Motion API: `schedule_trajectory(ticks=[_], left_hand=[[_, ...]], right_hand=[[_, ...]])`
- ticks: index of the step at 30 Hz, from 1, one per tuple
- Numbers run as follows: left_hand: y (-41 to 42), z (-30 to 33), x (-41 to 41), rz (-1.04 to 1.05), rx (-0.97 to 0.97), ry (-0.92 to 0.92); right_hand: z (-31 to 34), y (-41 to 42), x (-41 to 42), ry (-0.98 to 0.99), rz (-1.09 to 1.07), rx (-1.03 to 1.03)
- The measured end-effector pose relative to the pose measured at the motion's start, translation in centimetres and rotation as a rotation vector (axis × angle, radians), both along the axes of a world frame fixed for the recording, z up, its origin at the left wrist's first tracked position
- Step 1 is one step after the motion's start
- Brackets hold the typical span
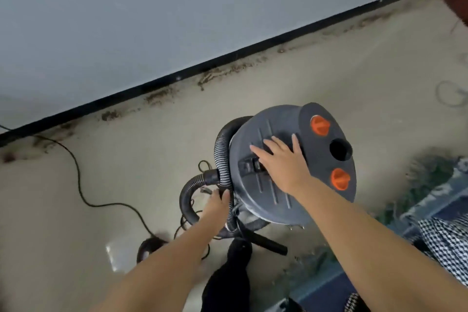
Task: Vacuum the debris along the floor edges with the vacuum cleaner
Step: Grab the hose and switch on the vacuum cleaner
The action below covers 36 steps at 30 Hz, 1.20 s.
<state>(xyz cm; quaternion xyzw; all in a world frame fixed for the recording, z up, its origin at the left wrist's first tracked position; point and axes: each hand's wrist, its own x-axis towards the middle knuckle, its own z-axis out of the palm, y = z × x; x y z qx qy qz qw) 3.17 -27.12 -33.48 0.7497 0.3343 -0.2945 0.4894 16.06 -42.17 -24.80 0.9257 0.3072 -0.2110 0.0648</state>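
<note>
Vacuum cleaner (273, 159) was the big gray drum that stood on the floor (126, 172), right in front of the person and a little way from the wall (152, 7). Closest to the person were two bare arms reaching down. The left hand (215, 204) was low beside the drum, and its fingers curled around the ribbed hose (221, 149) where it looped down the side. The right hand (281, 162) lay flat on the lid, fingers spread out straight, holding nothing.

On the lid there were two orange knobs (320, 125) and one round black hole (339, 150) between them. One black cord (76, 167) snaked over the floor to the left. A blue patterned rug (435, 185) lay to the right.

Farther off, one long black baseboard (228, 57) ran along the bottom of the wall. Brown debris (222, 72) sat in many little clumps all along it, too many to count.

It looked like the job had hardly begun. The dirt by the wall was all there, and the hose was not pointed at it yet. The whole edge was left to clean.
</note>
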Motion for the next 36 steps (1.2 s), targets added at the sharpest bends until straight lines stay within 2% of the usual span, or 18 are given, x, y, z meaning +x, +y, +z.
schedule_trajectory(ticks=[4, 6, 12, 16, 19, 24, 27, 31, 33, 36], left_hand=[[-1.3, -2.7, 1.6, 0.216, -0.082, 0.010], [-0.8, -3.3, 2.5, 0.208, -0.073, 0.039], [1.3, -2.5, 4.0, 0.149, 0.029, -0.033], [5.2, 0.9, 6.6, 0.330, -0.075, -0.099], [9.3, 4.2, 9.1, 0.239, -0.189, -0.089], [12.5, 9.9, 12.8, 0.137, -0.350, 0.027], [12.9, 11.7, 13.0, 0.147, -0.470, 0.103], [13.4, 12.8, 11.8, 0.217, -0.607, 0.107], [13.4, 12.7, 10.3, 0.203, -0.635, 0.135], [12.6, 11.5, 7.2, 0.102, -0.561, 0.139]], right_hand=[[-1.9, -0.5, 0.6, -0.149, 0.036, 0.180], [-2.0, -0.7, 0.5, -0.222, 0.019, 0.238], [-2.1, 0.5, 1.6, -0.180, -0.044, 0.152], [-2.5, 2.2, 2.4, -0.153, -0.111, 0.124], [-2.7, 3.4, 2.7, -0.104, -0.143, 0.101], [-1.8, 5.4, 2.9, -0.024, -0.151, 0.091], [-1.5, 6.1, 2.7, -0.014, -0.157, 0.087], [-1.2, 6.4, 2.9, -0.020, -0.193, 0.094], [-1.3, 6.6, 3.1, -0.026, -0.200, 0.083], [-1.7, 6.7, 3.1, -0.053, -0.192, 0.061]])
